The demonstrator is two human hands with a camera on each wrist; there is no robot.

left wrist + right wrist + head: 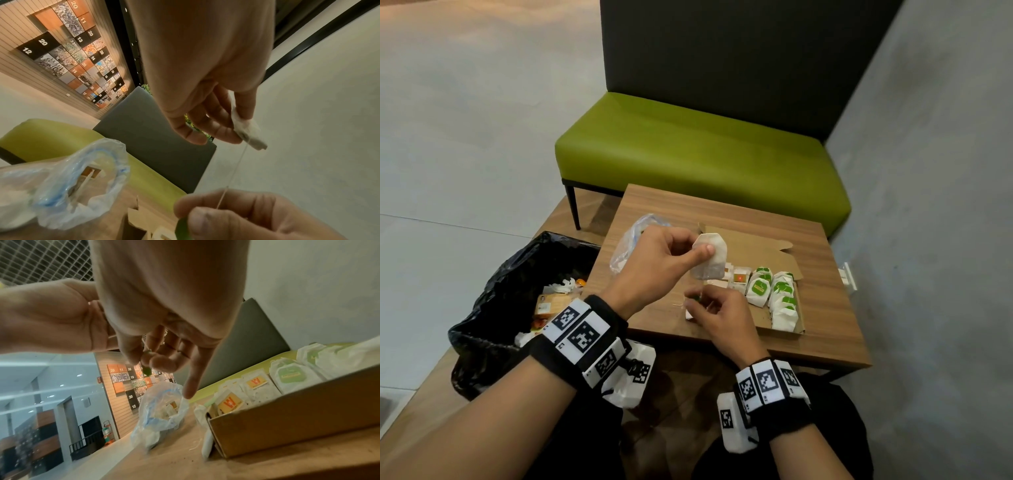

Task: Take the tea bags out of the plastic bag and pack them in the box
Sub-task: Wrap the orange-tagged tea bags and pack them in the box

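My left hand (pixel 694 247) pinches a white tea bag (pixel 714 255) and holds it up over the wooden table (pixel 822 308). Its thin string (pixel 234 170) runs taut down to my right hand (pixel 697 300), which pinches the small green tag (pixel 147 371) at its end. Just right of both hands lies the open cardboard box (pixel 750 240), with rows of tea bags (pixel 774 291) standing in it, green-labelled and orange-labelled. The crumpled clear plastic bag (pixel 630 240) lies behind my left hand, mouth open, with more tea bags inside (pixel 164 412).
A bin lined with a black bag (pixel 517 291) and holding rubbish stands left of the table. A green bench (pixel 702 150) is behind the table, a grey wall to the right. A loose white sachet (pixel 206 446) leans on the box's near corner.
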